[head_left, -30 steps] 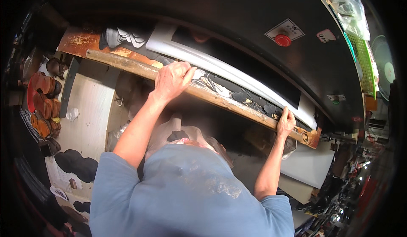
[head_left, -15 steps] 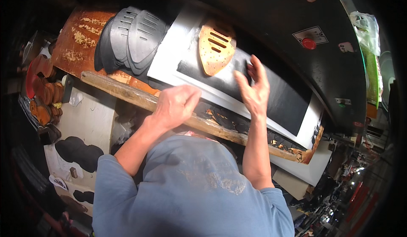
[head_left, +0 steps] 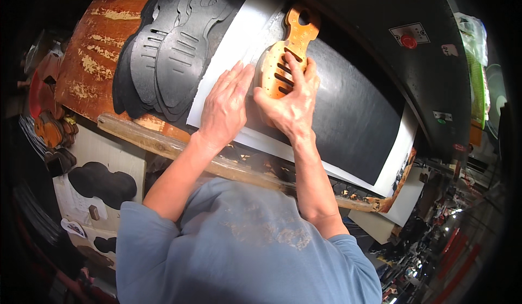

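A wooden sole-shaped cutting die (head_left: 288,54) with slots lies on a black sheet (head_left: 348,119) spread over a white board (head_left: 228,59). My right hand (head_left: 291,105) presses on the die's near end, fingers curled over it. Flat beside it, my left hand (head_left: 225,105) rests on the black sheet at the white board's edge, fingers together and touching the die's left side. A stack of cut black sole pieces (head_left: 163,54) lies to the left on the worn orange bench top (head_left: 87,70).
A worn wooden rail (head_left: 163,146) runs along the bench's near edge. A dark machine head (head_left: 391,16) with a red button (head_left: 409,41) hangs over the far side. More black cutouts (head_left: 100,181) lie on a lower surface at left.
The view has dropped closer to the bench. My right hand came down from above the sheet onto the wooden die, and my left hand moved off the rail onto the sheet beside it.
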`<state>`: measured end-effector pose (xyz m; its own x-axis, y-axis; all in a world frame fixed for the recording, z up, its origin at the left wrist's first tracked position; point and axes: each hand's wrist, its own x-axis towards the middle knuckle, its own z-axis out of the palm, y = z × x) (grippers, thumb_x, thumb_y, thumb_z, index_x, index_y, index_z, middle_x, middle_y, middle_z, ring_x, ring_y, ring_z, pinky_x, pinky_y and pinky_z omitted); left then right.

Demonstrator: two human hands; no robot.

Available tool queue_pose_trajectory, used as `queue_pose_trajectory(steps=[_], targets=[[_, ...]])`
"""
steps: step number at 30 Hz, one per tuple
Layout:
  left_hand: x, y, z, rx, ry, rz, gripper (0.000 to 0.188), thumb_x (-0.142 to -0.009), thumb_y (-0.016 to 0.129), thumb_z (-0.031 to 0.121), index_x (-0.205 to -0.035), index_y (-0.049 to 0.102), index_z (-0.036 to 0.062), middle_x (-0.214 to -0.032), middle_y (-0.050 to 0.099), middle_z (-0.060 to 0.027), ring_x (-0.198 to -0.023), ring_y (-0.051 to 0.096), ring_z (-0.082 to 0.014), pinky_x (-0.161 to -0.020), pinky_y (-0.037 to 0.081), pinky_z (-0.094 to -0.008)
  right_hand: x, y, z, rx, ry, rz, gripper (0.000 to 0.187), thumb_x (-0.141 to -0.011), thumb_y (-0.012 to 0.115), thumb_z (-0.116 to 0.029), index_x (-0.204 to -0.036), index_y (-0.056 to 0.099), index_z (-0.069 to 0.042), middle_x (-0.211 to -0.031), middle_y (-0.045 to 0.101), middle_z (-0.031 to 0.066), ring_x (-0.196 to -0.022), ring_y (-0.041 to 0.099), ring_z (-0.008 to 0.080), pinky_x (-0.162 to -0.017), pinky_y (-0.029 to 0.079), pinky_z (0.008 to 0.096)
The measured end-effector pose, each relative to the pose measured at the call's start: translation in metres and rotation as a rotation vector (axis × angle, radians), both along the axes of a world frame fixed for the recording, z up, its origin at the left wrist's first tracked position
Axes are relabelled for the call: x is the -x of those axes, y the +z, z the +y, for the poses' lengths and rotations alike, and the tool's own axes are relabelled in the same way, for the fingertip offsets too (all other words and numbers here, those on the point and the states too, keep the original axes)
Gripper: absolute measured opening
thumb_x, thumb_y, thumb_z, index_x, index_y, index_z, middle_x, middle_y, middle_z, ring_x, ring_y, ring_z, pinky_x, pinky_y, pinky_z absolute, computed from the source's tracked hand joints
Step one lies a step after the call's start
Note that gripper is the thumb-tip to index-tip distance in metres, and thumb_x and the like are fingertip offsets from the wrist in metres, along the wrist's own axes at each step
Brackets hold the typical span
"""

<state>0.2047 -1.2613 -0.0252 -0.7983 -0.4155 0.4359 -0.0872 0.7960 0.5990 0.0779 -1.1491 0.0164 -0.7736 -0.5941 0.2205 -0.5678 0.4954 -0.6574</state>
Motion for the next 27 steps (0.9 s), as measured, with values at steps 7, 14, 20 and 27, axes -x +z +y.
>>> queue_pose_trajectory(steps=[7, 14, 20, 27], targets=[[0.004, 0.001, 0.0, 0.053, 0.012, -0.038, 0.056, -0.092, 0.06, -0.005, -0.148, 0.055, -0.004, -0.142, 0.067, -0.0204, -0.142, 0.057, -0.0393, -0.118, 0.044, -0.0542, 0.049, 0.039, 0.051, 0.518, 0.101, -0.744, 0.09, -0.07, 0.091, -0.014, -0.151, 0.056, 0.002, -0.143, 0.062, 0.0162, -0.131, 0.062, 0.0267, -0.115, 0.047, 0.0389], [0.009, 0.025, 0.012, 0.123, 0.005, -0.174, 0.065, -0.1, 0.072, 0.022, -0.153, 0.049, -0.0067, -0.15, 0.059, -0.0268, -0.152, 0.044, -0.0435, -0.125, 0.036, -0.0543, 0.052, 0.051, 0.083, 0.831, 0.019, -0.953, 0.095, -0.07, 0.081, -0.03, -0.154, 0.05, 0.001, -0.132, 0.066, 0.0146, -0.121, 0.068, 0.0241, -0.115, 0.053, 0.035], [0.038, 0.044, 0.061, -0.57, -0.357, -0.023, 0.105, -0.092, 0.081, 0.053, -0.161, 0.034, -0.0098, -0.166, 0.039, -0.0311, -0.156, 0.036, -0.0431, -0.127, 0.033, -0.0482, 0.034, 0.016, 0.068, 0.917, 0.029, -1.047, 0.094, -0.073, 0.079, -0.022, -0.157, 0.045, -0.001, -0.144, 0.057, 0.0137, -0.134, 0.057, 0.025, -0.118, 0.044, 0.0377], [0.048, 0.037, 0.057, -0.775, -0.406, -0.006, 0.054, -0.108, 0.066, 0.026, -0.152, 0.055, -0.0033, -0.159, 0.052, -0.0278, -0.149, 0.051, -0.0341, -0.122, 0.042, -0.0411, 0.036, 0.007, 0.074, 0.935, 0.007, -1.055, 0.097, -0.07, 0.082, -0.026, -0.158, 0.046, -0.001, -0.144, 0.057, 0.0136, -0.134, 0.058, 0.0249, -0.117, 0.046, 0.0383]])
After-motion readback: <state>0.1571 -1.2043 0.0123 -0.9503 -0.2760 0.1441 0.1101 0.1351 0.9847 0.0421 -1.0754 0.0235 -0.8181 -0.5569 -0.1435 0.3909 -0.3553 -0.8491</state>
